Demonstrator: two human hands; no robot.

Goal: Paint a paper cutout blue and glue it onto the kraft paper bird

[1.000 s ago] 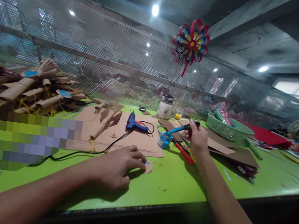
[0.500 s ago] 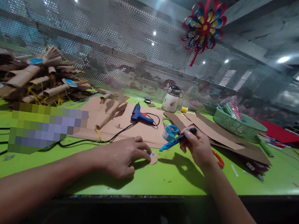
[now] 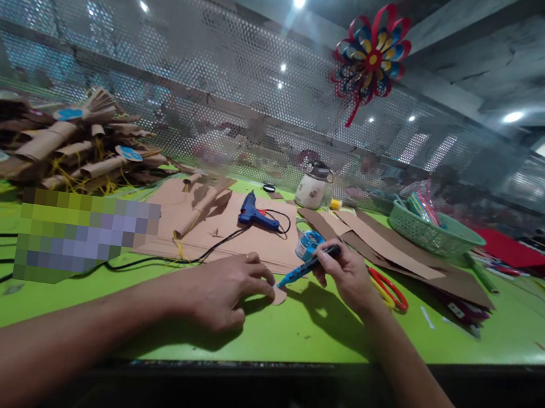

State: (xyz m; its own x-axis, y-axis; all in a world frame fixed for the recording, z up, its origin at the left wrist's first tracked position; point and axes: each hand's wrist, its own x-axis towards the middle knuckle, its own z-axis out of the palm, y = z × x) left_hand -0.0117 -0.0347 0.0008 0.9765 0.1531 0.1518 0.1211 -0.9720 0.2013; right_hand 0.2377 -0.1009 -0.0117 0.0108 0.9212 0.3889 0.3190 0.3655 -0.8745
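Observation:
A small rounded piece of brown cardboard (image 3: 280, 297) lies on the green table. Fingertips of my left hand (image 3: 221, 289) press on its left edge, the fingers spread and the palm low over the tabletop. In my right hand (image 3: 344, 271) is a blue marker (image 3: 301, 273), gripped near its dark end and slanting down to the left. Its tip meets the cardboard, close to my left fingertips. Just behind the marker stands a small blue jar (image 3: 308, 243). Beside my right wrist lie scissors with red and yellow handles (image 3: 394, 292).
A blue glue gun (image 3: 256, 214) with a black cord rests on brown cardboard sheets (image 3: 267, 247). Rolled-cardboard pieces (image 3: 47, 141) are heaped at the left. A white bottle (image 3: 312, 186) stands at the back. More sheets (image 3: 392, 246) and a green basket (image 3: 432, 233) are at the right.
My right hand has moved left and down, bringing the marker's tip onto the cardboard piece. More of the scissors now shows. My left hand has stayed in place.

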